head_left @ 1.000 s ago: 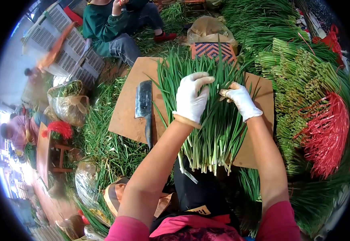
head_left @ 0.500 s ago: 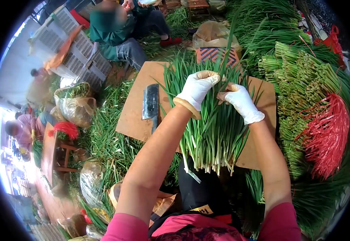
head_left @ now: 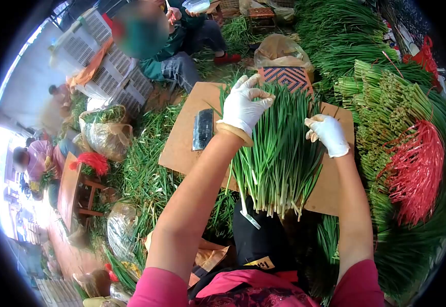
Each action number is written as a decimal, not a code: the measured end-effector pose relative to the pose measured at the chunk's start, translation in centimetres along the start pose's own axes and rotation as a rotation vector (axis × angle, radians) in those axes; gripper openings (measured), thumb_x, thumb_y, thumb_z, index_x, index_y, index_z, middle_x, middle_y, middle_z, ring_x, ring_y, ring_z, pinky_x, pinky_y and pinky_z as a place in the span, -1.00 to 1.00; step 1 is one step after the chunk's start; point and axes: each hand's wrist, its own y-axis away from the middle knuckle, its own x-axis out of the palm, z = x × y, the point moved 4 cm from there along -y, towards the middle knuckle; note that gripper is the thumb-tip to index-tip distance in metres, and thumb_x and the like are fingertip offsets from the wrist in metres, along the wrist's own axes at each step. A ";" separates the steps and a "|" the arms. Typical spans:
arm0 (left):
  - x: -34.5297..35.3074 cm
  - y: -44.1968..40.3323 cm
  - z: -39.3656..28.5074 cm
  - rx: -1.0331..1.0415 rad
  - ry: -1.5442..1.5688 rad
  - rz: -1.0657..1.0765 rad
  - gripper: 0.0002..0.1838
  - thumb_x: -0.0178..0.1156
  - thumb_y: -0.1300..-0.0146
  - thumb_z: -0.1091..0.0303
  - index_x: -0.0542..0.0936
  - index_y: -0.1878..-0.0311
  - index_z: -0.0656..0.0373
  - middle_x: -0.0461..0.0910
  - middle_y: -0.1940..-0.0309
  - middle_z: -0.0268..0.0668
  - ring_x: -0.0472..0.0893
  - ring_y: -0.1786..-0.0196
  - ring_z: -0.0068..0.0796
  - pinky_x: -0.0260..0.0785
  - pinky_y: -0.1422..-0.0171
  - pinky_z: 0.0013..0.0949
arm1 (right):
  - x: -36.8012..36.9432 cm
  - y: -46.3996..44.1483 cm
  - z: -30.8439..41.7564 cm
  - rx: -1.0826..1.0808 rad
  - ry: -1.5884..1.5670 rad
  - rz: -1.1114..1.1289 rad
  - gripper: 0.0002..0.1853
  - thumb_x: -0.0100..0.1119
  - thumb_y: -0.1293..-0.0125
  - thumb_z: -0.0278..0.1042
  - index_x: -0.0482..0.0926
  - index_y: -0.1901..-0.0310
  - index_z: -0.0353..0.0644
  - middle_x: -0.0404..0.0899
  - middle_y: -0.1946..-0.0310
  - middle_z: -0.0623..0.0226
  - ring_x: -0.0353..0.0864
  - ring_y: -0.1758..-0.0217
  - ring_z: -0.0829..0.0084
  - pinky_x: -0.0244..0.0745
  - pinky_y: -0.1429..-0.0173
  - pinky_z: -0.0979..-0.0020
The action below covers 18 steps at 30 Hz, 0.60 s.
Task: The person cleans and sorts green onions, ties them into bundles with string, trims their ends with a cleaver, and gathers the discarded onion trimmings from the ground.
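the green stalks lie in a broad, fanned layer on the brown board in front of the person, leaf tips pointing away and pale cut ends turned toward the dark trousers. the left hand, in a white glove with a rolled cuff, is over the upper left part of the layer; its fingers are partly bent, and whether any leaf is caught between them cannot be told. the right hand, also gloved, is just beside the right edge of the stalks with its fingers bent together toward the thumb; again it is unclear whether it grips a leaf. a cleaver lies flat on the board left of the stalks, its lower part hidden by the left forearm. beyond the far edge are a patterned seat and a crumpled plastic bag. to the right, bundled stalks are piled up, with red strips draped over them. loose leaves cover the ground at left, and a co-worker in jeans sits beside stacked white crates.
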 end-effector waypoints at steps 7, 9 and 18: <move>0.1 -0.4 -1.2 -0.133 0.483 0.101 -0.88 0.39 -0.05 0.44 0.70 0.35 0.26 0.57 -0.07 -0.19 0.41 -0.26 -0.35 0.24 -0.29 -0.29 | 1.8 3.5 5.1 -0.355 -0.311 -0.047 -0.86 0.11 -0.33 -0.44 0.60 0.18 -0.30 0.58 0.51 0.43 0.43 0.57 0.70 0.29 0.50 0.62; 0.0 -0.2 -2.3 -0.119 0.526 0.132 -0.88 0.34 -0.11 0.48 0.69 0.30 0.32 0.56 -0.06 -0.19 0.52 -0.11 -0.42 0.32 -0.22 -0.35 | 2.6 4.2 6.2 -0.338 -0.337 -0.037 -0.71 0.17 -0.26 -0.46 0.56 -0.03 -0.21 0.56 0.44 0.48 0.43 0.53 0.72 0.29 0.47 0.63; -6.7 8.2 -7.3 -0.317 0.834 0.270 -0.69 0.23 -0.20 0.31 0.63 0.12 0.37 0.62 0.06 -0.17 0.59 0.12 -0.50 0.38 -0.11 -0.38 | 5.4 11.1 8.0 -0.396 -0.027 0.429 -0.70 0.21 -0.21 -0.39 0.61 0.04 -0.33 0.67 0.36 0.34 0.57 0.41 0.64 0.48 0.28 0.55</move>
